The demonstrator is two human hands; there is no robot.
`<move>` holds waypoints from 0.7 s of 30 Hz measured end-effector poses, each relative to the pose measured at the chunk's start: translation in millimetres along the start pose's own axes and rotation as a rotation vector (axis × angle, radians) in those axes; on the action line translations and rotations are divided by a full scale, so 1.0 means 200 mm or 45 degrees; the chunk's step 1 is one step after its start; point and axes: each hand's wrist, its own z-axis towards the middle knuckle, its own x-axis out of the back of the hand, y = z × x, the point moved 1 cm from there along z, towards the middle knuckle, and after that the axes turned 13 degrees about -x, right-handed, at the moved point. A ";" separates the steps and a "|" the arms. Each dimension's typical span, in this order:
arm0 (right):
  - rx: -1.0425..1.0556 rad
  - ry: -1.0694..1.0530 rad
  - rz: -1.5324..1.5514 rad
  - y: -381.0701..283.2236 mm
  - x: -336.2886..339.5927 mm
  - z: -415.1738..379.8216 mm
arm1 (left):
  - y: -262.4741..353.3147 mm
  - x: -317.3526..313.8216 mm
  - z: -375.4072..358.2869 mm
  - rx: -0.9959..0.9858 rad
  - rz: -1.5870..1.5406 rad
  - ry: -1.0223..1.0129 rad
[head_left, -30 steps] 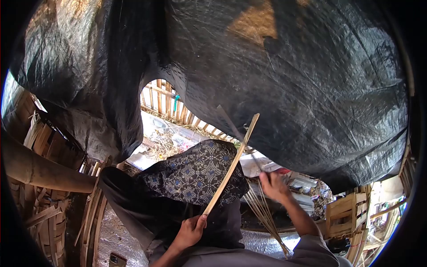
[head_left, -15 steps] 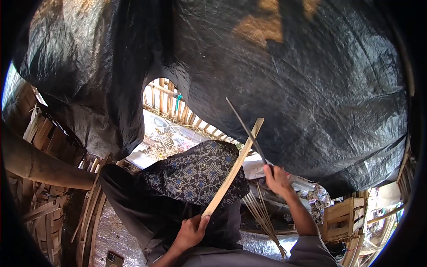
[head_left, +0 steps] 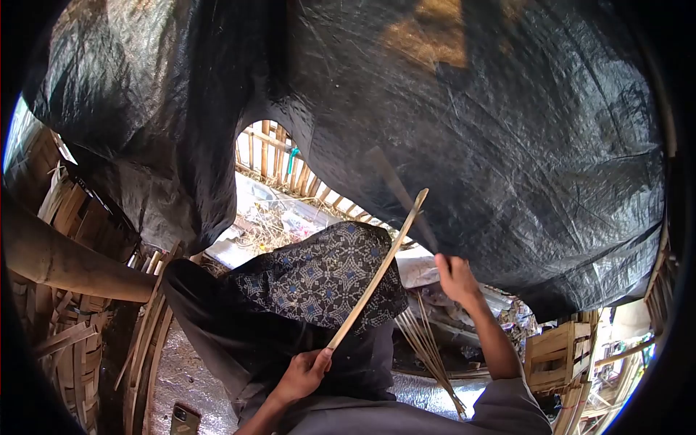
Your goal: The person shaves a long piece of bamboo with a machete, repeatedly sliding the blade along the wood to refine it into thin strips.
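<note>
My left hand (head_left: 306, 373) is closed on the lower end of a long pale bamboo strip (head_left: 373, 279), which slants up to the right across my lap, its narrow edge facing me. A patterned dark cloth (head_left: 319, 275) covers my knee beneath the strip. My right hand (head_left: 458, 281) is wrapped round the handle of a long knife (head_left: 406, 199). Its blade, blurred by motion, points up and left, just right of the strip's upper end. I cannot make out whether blade and strip touch.
Black plastic sheeting (head_left: 493, 152) hangs in front. Thin sticks (head_left: 431, 355) lie by my right side. A thick bamboo pole (head_left: 80, 264) juts in from the left, and a phone (head_left: 185, 419) lies at lower left. A wooden crate (head_left: 554, 355) stands right.
The strip has turned from its broad face to its narrow edge. My right hand has shifted slightly right, and the knife blade is now blurred beside the strip instead of crossing in front of it.
</note>
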 end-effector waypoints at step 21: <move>0.037 -0.216 0.073 -0.07 -0.11 -0.21 | 0.03 -0.03 0.04 -0.170 0.049 0.066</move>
